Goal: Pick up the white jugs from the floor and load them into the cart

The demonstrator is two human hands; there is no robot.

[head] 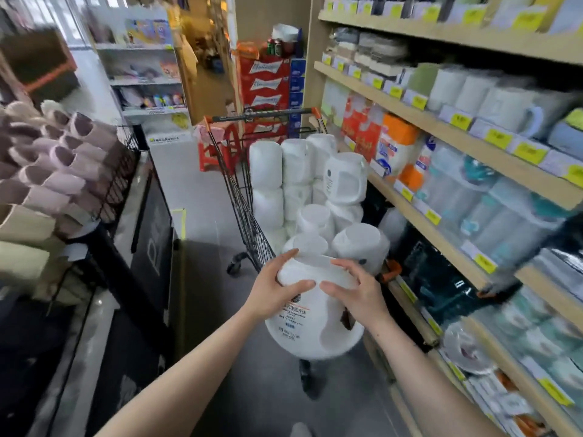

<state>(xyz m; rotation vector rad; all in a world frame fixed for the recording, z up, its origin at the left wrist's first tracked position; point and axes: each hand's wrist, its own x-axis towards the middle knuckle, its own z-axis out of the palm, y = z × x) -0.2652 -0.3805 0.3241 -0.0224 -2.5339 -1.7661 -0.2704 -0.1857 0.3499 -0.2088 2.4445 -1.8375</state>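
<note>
Fingers (301,284) of the left hand (273,290) and right hand (356,294) curl round a white jug (310,323) held at the near end of the cart (243,197); its label is blurred; stacked jugs (296,171) hide the cart's bottom; shelves (441,127) on the right are smeared

A shop aisle: wooden shelves (410,99) edged with yellow price tags (460,120), packed with mugs (504,105) and wrapped goods; wire shopping cart (246,222) on grey floor; stacked red drink cartons (265,86) behind; rack of slippers (56,165) opposite.
</note>
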